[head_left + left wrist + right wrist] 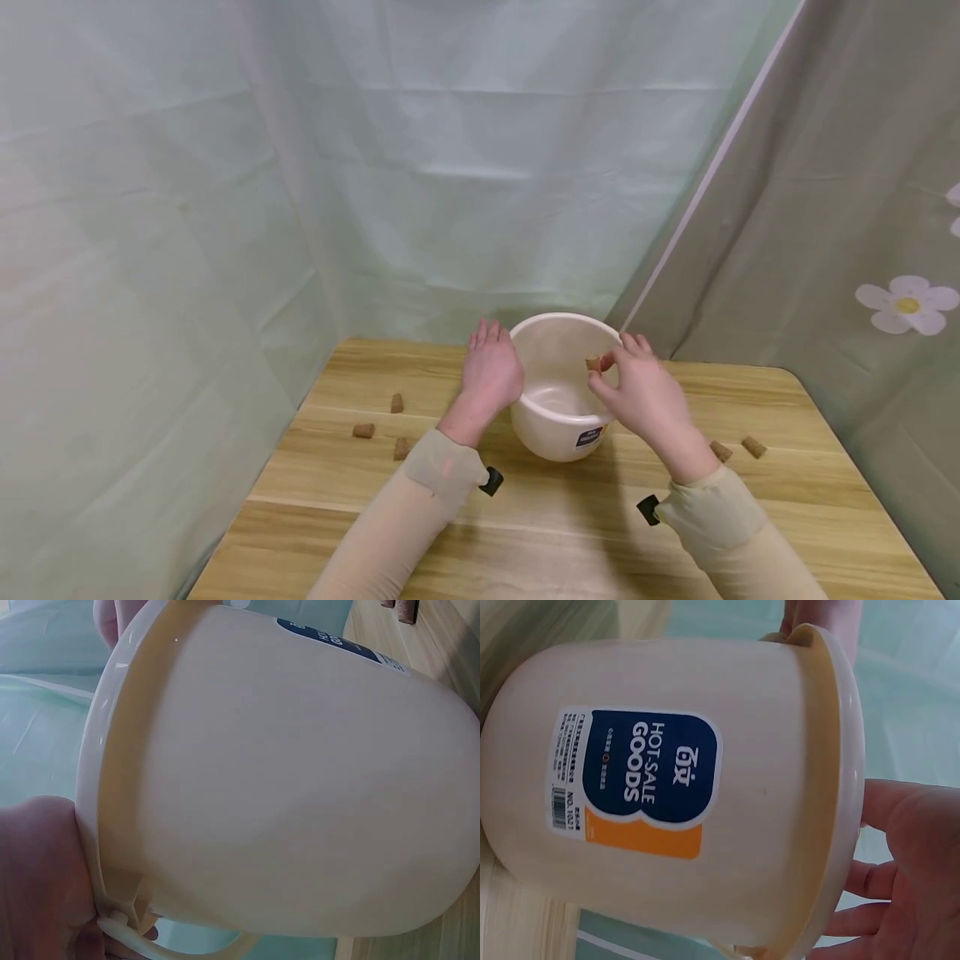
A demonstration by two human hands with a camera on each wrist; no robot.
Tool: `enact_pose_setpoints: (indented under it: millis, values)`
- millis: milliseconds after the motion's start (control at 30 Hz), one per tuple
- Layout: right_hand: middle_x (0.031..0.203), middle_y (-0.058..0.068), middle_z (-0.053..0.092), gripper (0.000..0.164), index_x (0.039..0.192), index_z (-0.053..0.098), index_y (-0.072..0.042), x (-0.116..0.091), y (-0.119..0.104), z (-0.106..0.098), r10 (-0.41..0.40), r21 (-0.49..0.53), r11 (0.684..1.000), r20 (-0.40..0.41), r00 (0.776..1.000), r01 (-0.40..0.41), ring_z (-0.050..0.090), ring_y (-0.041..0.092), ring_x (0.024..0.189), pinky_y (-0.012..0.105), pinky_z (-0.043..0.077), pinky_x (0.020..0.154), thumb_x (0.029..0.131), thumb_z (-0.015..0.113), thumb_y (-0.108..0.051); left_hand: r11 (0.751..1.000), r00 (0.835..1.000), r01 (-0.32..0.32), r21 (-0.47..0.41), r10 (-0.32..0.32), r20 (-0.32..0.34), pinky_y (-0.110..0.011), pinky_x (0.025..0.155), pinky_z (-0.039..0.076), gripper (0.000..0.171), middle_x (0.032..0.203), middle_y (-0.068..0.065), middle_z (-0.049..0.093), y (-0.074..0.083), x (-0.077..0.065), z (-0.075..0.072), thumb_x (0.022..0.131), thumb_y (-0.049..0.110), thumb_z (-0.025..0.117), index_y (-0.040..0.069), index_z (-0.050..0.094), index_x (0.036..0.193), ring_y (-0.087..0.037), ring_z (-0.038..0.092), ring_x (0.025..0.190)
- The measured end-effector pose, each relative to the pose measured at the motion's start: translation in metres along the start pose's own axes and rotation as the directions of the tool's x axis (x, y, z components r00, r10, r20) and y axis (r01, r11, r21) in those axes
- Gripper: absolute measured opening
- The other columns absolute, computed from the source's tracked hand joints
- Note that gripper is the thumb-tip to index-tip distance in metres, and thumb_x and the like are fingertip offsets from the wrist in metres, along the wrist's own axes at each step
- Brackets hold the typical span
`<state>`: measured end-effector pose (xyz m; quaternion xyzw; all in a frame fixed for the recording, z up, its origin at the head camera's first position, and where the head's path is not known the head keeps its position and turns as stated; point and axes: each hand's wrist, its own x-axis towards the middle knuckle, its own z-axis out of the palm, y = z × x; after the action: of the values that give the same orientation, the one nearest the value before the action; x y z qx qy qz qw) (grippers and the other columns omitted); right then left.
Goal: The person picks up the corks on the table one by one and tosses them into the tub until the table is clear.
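Note:
A cream plastic bucket stands upright on the wooden table, its open mouth tilted toward the head view. My left hand holds its left rim, with fingers around the lug where the thin handle joins. Over the mouth at the right, my right hand pinches a small tapered cork stopper between thumb and index finger. The other right fingers spread past the right rim. In the right wrist view the bucket wall hides the cork; a blue and orange label faces that camera.
Three corks lie left of the bucket: one farther back, a cork on its side and a cork near the left forearm. Right of the right wrist lie two more corks. Pale curtains hang behind the table.

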<state>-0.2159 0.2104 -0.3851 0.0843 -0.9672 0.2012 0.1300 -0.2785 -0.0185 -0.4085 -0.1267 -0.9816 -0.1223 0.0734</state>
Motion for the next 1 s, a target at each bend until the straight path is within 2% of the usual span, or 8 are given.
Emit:
enact_pose_setpoints:
  millis: [267,533,800,1000]
  values:
    - [0.154,0.032,0.051,0.023,0.093,0.073,-0.01,0.004,-0.01,0.007,-0.054,-0.018,0.998,0.003,0.999,0.054,0.034,0.06,0.149,0.074,0.047,0.105,0.099,0.067,-0.031,1.0,1.0,-0.008,-0.021,0.008,0.0,-0.053,0.13,0.023,0.052,0.165,-0.029,0.038,0.001,-0.001,0.0,0.111,0.013,0.037,-0.012,0.043,0.156,-0.045,0.026,0.159]
    - [0.152,0.029,0.053,0.019,0.089,0.075,-0.011,0.007,-0.016,0.014,-0.075,-0.037,0.996,0.024,0.997,0.076,0.032,0.06,0.15,0.076,0.055,0.09,0.095,0.07,-0.028,0.999,1.0,-0.002,-0.035,0.003,0.015,-0.051,0.131,0.02,0.051,0.167,-0.028,0.036,0.001,-0.001,0.0,0.113,0.013,0.033,-0.012,0.042,0.157,-0.043,0.023,0.16]
    - [0.152,0.028,0.053,0.025,0.09,0.075,-0.01,0.008,-0.019,0.016,-0.072,-0.048,0.996,0.023,0.997,0.073,0.034,0.057,0.15,0.072,0.06,0.081,0.096,0.073,-0.034,1.0,1.0,-0.004,-0.022,0.005,0.01,-0.051,0.131,0.022,0.052,0.166,-0.028,0.038,0.0,-0.002,-0.001,0.113,0.015,0.033,-0.012,0.043,0.156,-0.042,0.024,0.16]
    - [0.157,0.027,0.05,0.023,0.095,0.075,-0.01,0.006,-0.018,0.015,-0.051,-0.041,0.998,0.018,0.999,0.052,0.033,0.055,0.152,0.071,0.06,0.082,0.097,0.071,-0.032,1.0,1.0,-0.01,-0.026,0.01,-0.006,-0.052,0.13,0.025,0.051,0.164,-0.029,0.04,0.0,-0.002,0.0,0.113,0.015,0.034,-0.013,0.044,0.155,-0.043,0.027,0.159]
